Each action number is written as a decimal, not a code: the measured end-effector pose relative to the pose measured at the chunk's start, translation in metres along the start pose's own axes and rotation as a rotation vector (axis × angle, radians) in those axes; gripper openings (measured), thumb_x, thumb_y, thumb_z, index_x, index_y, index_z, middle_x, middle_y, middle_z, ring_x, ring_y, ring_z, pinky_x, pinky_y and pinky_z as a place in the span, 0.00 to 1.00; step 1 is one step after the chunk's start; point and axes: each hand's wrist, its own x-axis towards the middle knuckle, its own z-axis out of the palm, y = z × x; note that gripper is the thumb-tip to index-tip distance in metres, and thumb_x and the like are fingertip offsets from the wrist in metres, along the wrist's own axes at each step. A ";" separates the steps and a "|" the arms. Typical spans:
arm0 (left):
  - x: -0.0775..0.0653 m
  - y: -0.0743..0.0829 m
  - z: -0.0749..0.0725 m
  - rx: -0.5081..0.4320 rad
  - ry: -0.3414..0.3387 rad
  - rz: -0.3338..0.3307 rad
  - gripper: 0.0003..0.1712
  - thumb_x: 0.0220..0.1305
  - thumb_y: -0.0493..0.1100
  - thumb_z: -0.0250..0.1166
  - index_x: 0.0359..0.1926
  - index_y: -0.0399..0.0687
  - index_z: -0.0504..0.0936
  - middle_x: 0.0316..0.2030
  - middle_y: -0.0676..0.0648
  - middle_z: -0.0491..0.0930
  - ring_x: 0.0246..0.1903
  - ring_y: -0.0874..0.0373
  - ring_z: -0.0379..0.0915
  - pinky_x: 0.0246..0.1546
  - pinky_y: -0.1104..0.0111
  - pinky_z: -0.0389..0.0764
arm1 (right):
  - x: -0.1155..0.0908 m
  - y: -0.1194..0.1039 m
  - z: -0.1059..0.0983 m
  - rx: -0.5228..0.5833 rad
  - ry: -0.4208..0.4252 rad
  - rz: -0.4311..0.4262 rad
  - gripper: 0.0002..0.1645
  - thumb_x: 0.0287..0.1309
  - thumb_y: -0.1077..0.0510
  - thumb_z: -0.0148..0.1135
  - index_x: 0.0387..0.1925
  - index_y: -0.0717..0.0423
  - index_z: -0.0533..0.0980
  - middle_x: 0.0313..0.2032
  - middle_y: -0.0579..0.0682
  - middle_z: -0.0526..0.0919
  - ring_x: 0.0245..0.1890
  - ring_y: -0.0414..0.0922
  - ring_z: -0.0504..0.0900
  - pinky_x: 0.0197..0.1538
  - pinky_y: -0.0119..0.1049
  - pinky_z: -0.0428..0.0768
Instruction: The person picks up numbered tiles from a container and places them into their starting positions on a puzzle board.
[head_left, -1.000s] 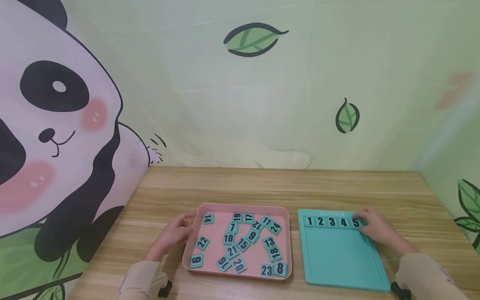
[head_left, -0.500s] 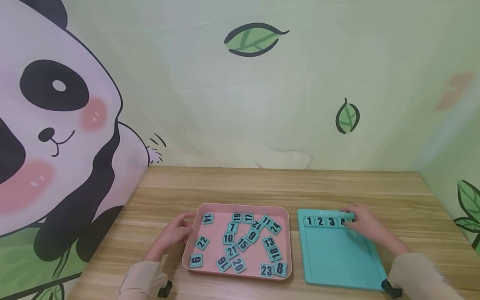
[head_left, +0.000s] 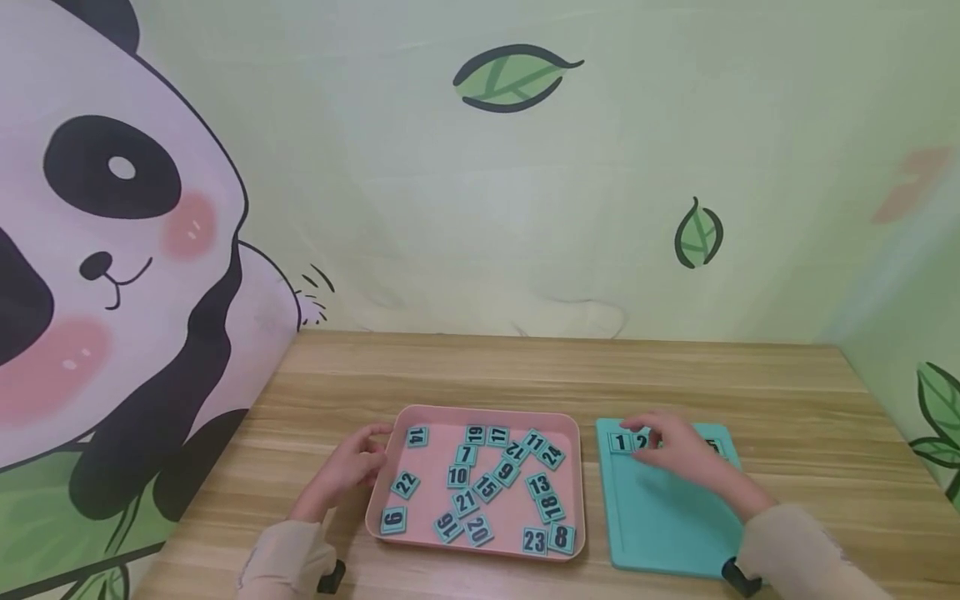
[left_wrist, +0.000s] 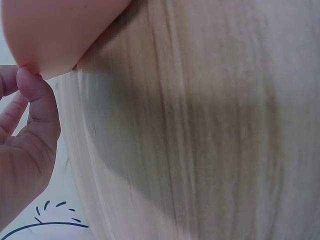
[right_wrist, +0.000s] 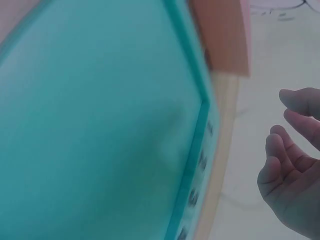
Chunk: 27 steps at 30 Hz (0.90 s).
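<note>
A pink tray (head_left: 431, 479) holds several loose teal number tiles, among them a 22 (head_left: 406, 484) and an 8 (head_left: 561, 537). At its left side my left hand (head_left: 351, 467) pinches the edge; the left wrist view shows the thumb (left_wrist: 37, 92) against the tray wall (left_wrist: 55, 40). To the right lies a teal board (head_left: 667, 521) with a row of tiles along its top, starting with a 1 (head_left: 619, 442). My right hand (head_left: 678, 450) hovers over that row with loosely bent fingers and nothing in them. It hides the middle tiles; the 5 (head_left: 713, 446) shows partly.
Tray and board stand side by side on a wooden table (head_left: 525, 367), a narrow gap between them. Behind rises a pale green backdrop (head_left: 375, 167) with a printed panda (head_left: 217, 325) at the left and leaves.
My right hand has let go of the 5 tile at the row's right end and moved left along the row toward the 1 and 2. My left hand has stayed at the tray.
</note>
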 end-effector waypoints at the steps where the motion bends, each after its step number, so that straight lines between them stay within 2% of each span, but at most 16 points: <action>1: 0.000 0.000 0.000 -0.003 -0.004 0.003 0.26 0.53 0.29 0.50 0.56 0.42 0.66 0.31 0.43 0.68 0.19 0.58 0.65 0.20 0.69 0.69 | 0.002 -0.003 0.002 0.009 -0.010 0.001 0.22 0.45 0.65 0.61 0.46 0.64 0.73 0.42 0.60 0.77 0.25 0.37 0.67 0.23 0.28 0.69; 6: 0.000 0.000 0.000 0.005 -0.003 -0.008 0.26 0.54 0.30 0.50 0.56 0.43 0.66 0.31 0.43 0.68 0.20 0.58 0.66 0.21 0.69 0.71 | 0.014 -0.012 0.015 0.051 -0.046 0.007 0.23 0.45 0.65 0.60 0.48 0.62 0.73 0.42 0.57 0.76 0.27 0.39 0.70 0.25 0.29 0.71; 13: 0.001 0.001 0.000 -0.006 -0.003 -0.020 0.26 0.54 0.29 0.51 0.56 0.44 0.67 0.31 0.43 0.68 0.20 0.57 0.65 0.21 0.69 0.70 | 0.028 -0.035 0.030 0.086 -0.078 -0.076 0.22 0.45 0.65 0.60 0.47 0.64 0.73 0.41 0.60 0.76 0.29 0.41 0.70 0.27 0.28 0.72; 20: -0.001 0.004 -0.001 -0.029 -0.010 -0.026 0.25 0.54 0.29 0.51 0.56 0.44 0.67 0.30 0.43 0.68 0.20 0.57 0.65 0.20 0.70 0.68 | 0.039 -0.052 0.048 0.168 -0.156 -0.043 0.22 0.47 0.65 0.59 0.48 0.60 0.73 0.41 0.59 0.76 0.28 0.40 0.71 0.25 0.29 0.72; 27: 0.000 0.001 -0.001 -0.036 -0.019 -0.015 0.25 0.55 0.29 0.51 0.56 0.43 0.66 0.31 0.43 0.68 0.20 0.57 0.65 0.21 0.69 0.69 | 0.048 -0.061 0.071 0.162 -0.204 -0.076 0.20 0.47 0.65 0.59 0.46 0.61 0.73 0.43 0.56 0.75 0.31 0.41 0.71 0.30 0.28 0.73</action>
